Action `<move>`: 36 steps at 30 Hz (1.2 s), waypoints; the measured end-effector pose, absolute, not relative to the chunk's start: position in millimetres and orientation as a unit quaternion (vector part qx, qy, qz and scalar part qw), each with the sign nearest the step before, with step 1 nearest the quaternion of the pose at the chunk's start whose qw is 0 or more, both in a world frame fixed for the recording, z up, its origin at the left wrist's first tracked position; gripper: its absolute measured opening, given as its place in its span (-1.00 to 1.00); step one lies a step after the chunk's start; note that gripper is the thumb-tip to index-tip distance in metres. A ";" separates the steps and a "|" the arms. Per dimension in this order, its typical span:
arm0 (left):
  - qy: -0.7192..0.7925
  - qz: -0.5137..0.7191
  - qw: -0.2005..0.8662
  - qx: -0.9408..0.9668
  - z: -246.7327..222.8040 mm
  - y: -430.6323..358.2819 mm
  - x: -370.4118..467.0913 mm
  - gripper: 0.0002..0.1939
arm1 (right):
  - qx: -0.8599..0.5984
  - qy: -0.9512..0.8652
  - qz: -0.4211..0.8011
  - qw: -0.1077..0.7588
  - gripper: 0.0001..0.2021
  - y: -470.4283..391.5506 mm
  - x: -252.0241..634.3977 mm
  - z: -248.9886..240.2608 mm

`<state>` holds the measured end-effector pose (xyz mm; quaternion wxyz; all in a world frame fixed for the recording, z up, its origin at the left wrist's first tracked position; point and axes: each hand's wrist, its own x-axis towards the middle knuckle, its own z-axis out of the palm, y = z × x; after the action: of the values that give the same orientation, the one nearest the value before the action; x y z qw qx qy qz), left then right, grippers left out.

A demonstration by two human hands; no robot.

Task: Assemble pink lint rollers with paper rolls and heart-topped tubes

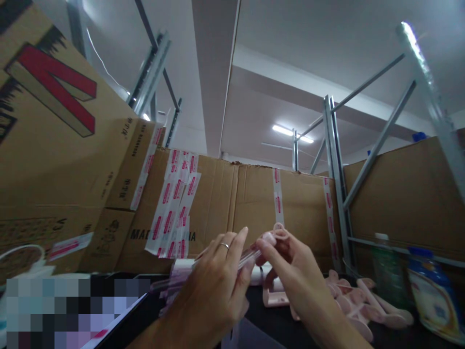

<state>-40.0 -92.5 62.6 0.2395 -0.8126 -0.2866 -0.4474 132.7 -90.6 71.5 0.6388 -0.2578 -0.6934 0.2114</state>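
Grasped in both hands at the dial's centre: a slender, glossy pink piece (269, 238), partly hidden by fingers, one end pinched by the right hand (292, 271), the rest held in the left hand (214, 276). From where I stand, a matte printed carton (54, 160) looms at ten o'clock; taped brown cardboard (254, 198) stands at twelve, a ridged metal post (336, 169) at one. Towards three, a curved, blue-capped bottle (432, 295); nearer, a loose heap of smooth pink parts (363, 303). Smallest: a slim metallic ring (224, 245).
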 end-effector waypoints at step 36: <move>-0.288 -0.531 0.244 -0.759 67.3 -89.8 -48.3 -0.82 | -0.346 -0.769 0.057 0.535 -0.78 -89.2 154.5 84.4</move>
<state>-48.3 -89.8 67.3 0.2437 -0.7591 -0.2880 -0.5305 154.5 -89.2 84.4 0.5347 -0.3457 -0.7690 0.0568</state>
